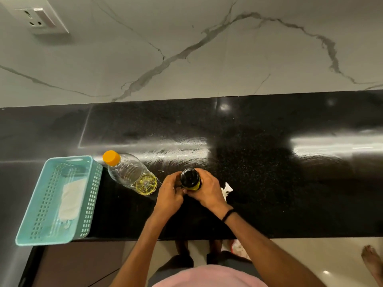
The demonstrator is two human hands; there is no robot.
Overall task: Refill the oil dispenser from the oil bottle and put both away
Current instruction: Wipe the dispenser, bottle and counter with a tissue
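Oil dispenser point(190, 179), a dark-topped bottle with yellow showing at its lower edge, stands upright on the black counter point(259, 183) near the front edge, seen from above in the head view. Both hands are wrapped around it: the left hand point(170, 194) grips its left side with fingers curled toward the neck, and the right hand point(208, 192) clasps its right side, fingers closed over the body just below the black cap. A dark band circles the right wrist.

Just left of the hands the oil bottle point(132, 175) stands on the counter, clear plastic with an orange cap point(111, 157) on, and yellow oil filling only its lowest part. Touching or just beside the bottle's left is a teal perforated basket point(39, 216), with a pale folded cloth point(71, 200) lying inside. A crumpled white tissue point(227, 190) peeks out on the counter right behind the right hand. Behind the counter rises a marble-veined wall with a white socket plate point(42, 18).
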